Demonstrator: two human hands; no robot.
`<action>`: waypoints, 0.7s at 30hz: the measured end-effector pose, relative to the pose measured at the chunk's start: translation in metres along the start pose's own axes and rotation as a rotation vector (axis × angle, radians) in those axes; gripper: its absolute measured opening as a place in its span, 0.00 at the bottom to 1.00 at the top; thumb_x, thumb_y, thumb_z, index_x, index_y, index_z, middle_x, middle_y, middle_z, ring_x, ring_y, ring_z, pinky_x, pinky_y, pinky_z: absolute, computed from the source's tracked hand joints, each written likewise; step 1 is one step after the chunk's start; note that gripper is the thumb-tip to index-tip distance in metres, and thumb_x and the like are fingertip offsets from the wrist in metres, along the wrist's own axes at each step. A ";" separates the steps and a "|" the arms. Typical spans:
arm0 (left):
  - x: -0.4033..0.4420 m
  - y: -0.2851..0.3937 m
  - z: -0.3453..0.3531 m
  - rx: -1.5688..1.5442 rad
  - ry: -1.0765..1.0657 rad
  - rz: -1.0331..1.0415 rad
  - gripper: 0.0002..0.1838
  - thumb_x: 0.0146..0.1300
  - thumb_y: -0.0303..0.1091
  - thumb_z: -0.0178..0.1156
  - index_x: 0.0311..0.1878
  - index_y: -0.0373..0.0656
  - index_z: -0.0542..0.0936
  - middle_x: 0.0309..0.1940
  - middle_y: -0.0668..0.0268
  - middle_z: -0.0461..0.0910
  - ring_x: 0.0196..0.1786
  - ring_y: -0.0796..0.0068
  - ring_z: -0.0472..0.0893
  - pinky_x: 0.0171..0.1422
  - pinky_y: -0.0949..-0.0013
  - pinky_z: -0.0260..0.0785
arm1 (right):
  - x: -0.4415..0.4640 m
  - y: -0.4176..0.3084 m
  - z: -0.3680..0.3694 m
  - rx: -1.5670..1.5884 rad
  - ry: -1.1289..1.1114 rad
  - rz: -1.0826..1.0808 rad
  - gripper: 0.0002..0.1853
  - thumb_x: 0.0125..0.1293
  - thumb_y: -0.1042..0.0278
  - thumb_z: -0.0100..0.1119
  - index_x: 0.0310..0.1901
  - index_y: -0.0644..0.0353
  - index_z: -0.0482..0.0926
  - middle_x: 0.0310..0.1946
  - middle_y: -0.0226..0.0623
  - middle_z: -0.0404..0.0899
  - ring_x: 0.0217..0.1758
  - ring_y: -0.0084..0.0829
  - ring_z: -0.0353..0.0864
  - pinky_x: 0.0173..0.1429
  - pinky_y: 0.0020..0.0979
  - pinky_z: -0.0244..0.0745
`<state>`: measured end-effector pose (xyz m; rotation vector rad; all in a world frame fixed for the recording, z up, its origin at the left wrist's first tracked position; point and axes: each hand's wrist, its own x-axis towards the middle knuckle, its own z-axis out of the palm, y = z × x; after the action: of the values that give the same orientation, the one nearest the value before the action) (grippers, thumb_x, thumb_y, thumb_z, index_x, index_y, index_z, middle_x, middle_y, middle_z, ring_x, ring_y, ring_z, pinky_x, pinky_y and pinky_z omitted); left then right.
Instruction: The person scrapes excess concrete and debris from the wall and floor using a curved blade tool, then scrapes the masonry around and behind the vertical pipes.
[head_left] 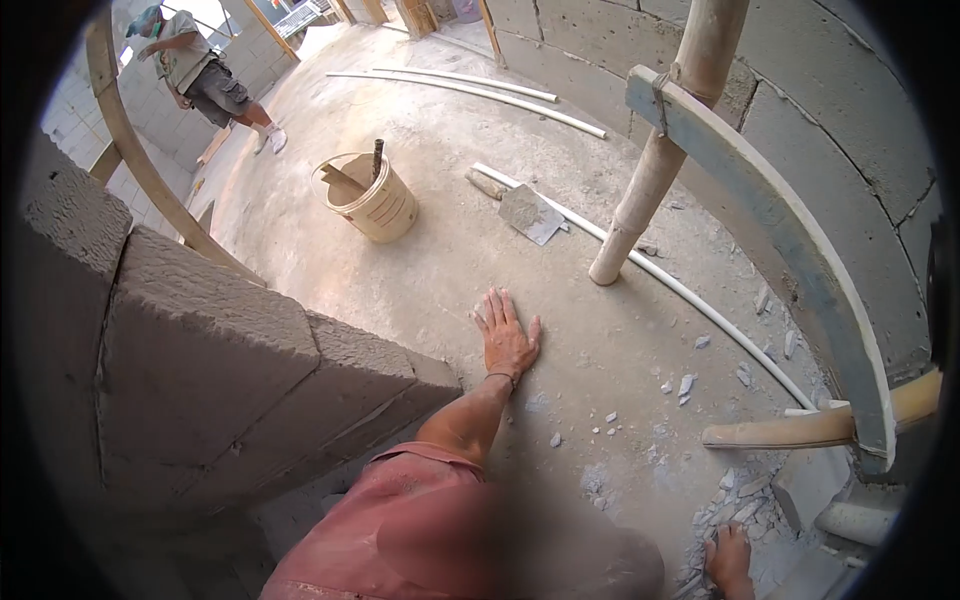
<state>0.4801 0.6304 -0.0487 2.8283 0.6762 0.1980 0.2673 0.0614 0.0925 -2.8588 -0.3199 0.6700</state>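
Note:
My left hand (510, 345) lies flat on the dusty concrete floor (600, 350), fingers spread and holding nothing. A thin band circles its wrist. Low on the right, my right hand (730, 560) is beside a heap of broken block pieces (735, 500). Its fingers are curled, and whatever they may hold is hidden. A trowel (531, 214) with a worn handle rests on the floor beyond my left hand, next to a long white pipe (690, 292). Farther off stands a cream bucket (375, 205) with a wooden piece and a dark handle sticking out.
A block wall (210, 340) rises close on the left. To the right, a bamboo pole (640, 190) stands upright with a curved-looking board (790, 230) tied to it. Another bamboo pole (780, 432) crosses low. Two more white pipes (480, 95) lie farther back. Another person (205, 75) stands at upper left.

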 end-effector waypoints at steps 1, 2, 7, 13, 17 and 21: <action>-0.003 0.001 0.002 -0.009 -0.041 -0.005 0.47 0.74 0.58 0.49 0.82 0.31 0.50 0.84 0.44 0.44 0.87 0.47 0.41 0.87 0.39 0.27 | 0.001 0.007 0.007 0.003 -0.003 -0.002 0.18 0.59 0.66 0.70 0.47 0.68 0.79 0.50 0.59 0.78 0.56 0.60 0.77 0.60 0.52 0.74; -0.004 0.000 0.003 -0.009 -0.046 0.000 0.47 0.74 0.58 0.49 0.82 0.31 0.50 0.84 0.44 0.44 0.87 0.47 0.41 0.87 0.39 0.27 | 0.001 0.015 0.015 -0.035 0.005 -0.043 0.20 0.59 0.66 0.70 0.49 0.68 0.78 0.54 0.58 0.76 0.58 0.60 0.75 0.62 0.52 0.73; 0.000 0.000 0.005 -0.025 -0.078 -0.021 0.47 0.74 0.59 0.47 0.82 0.31 0.50 0.84 0.43 0.44 0.87 0.48 0.39 0.86 0.37 0.24 | 0.001 0.004 -0.010 -0.045 0.005 0.014 0.20 0.60 0.67 0.69 0.50 0.69 0.78 0.55 0.59 0.75 0.61 0.61 0.74 0.65 0.52 0.71; 0.000 -0.002 0.009 -0.012 -0.090 0.008 0.46 0.74 0.57 0.48 0.82 0.31 0.51 0.84 0.44 0.45 0.87 0.48 0.40 0.86 0.37 0.23 | -0.011 0.005 -0.034 0.061 -0.121 0.328 0.20 0.62 0.63 0.69 0.49 0.69 0.79 0.58 0.60 0.75 0.62 0.60 0.73 0.68 0.52 0.71; -0.002 -0.006 0.008 -0.019 -0.053 0.037 0.44 0.74 0.52 0.50 0.82 0.32 0.52 0.84 0.46 0.47 0.87 0.48 0.43 0.87 0.38 0.25 | -0.036 -0.002 -0.078 0.008 -0.230 0.357 0.21 0.66 0.59 0.66 0.53 0.68 0.80 0.57 0.58 0.77 0.63 0.59 0.75 0.67 0.51 0.73; -0.005 -0.006 0.015 0.049 -0.043 0.088 0.41 0.76 0.51 0.49 0.82 0.33 0.53 0.84 0.47 0.48 0.87 0.50 0.44 0.87 0.39 0.26 | -0.084 -0.001 -0.130 0.016 -0.223 0.463 0.20 0.69 0.58 0.63 0.53 0.67 0.80 0.54 0.56 0.80 0.60 0.56 0.79 0.66 0.50 0.74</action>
<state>0.4756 0.6303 -0.0650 2.9032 0.5550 0.1373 0.2527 0.0239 0.2416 -2.8620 0.3309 1.0668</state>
